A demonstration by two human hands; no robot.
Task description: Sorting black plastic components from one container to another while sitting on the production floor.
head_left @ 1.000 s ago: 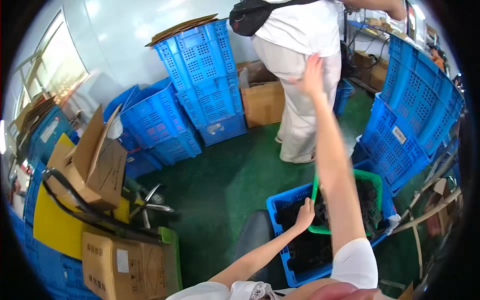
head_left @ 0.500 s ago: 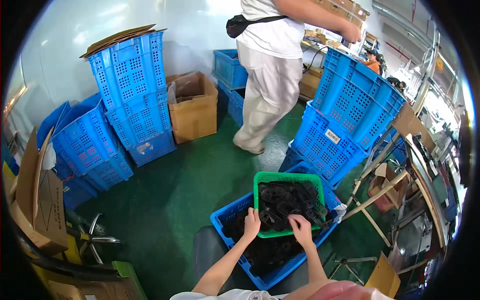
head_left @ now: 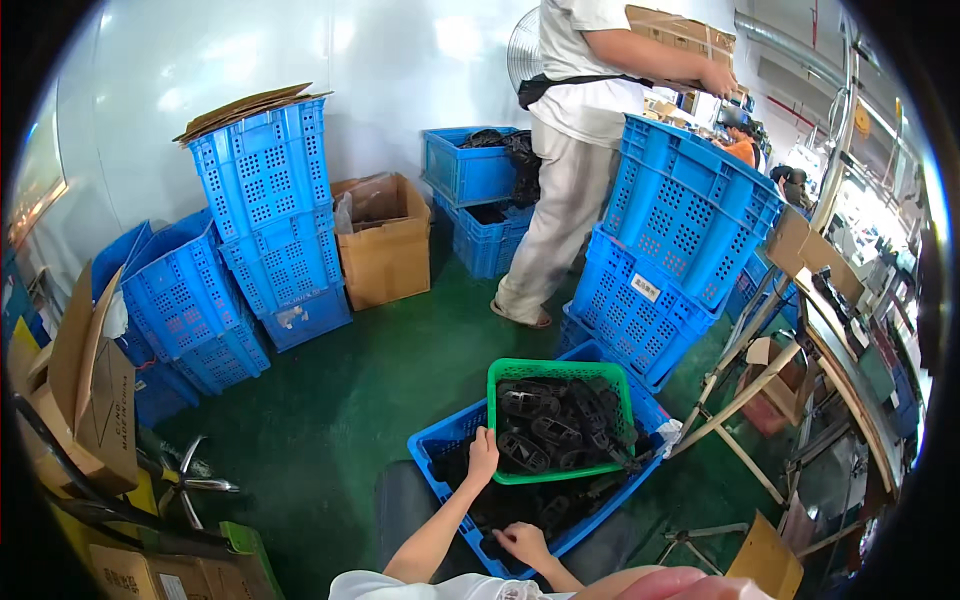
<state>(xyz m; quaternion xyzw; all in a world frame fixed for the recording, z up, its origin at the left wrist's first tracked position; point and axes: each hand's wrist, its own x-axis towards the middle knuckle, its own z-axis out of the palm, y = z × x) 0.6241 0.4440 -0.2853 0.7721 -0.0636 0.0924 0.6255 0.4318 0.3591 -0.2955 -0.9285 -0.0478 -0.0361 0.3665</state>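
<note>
A green basket [head_left: 563, 477] filled with black plastic parts [head_left: 560, 425] rests across the top of a larger blue crate [head_left: 432, 468]. My left hand [head_left: 482, 457] is closed on the basket's left rim, close to its near corner. Lower down, my right hand [head_left: 525, 545] is over the near end of the blue crate, its fingers curled among more black parts [head_left: 540, 505] there. Whatever lies between those fingertips is too dark to make out.
Stacked blue crates [head_left: 645, 290] rise just beyond the basket, and another stack [head_left: 275, 220] stands at left. A co-worker [head_left: 575, 170] carrying a cardboard box [head_left: 680, 40] stands behind. A bench [head_left: 840, 370] is on the right; an open carton [head_left: 105, 410] sits at left.
My right hand has left the green basket's parts and moved down to the near end of the blue crate. My left hand stays at the basket rim. The co-worker's carried box has come into fuller view.
</note>
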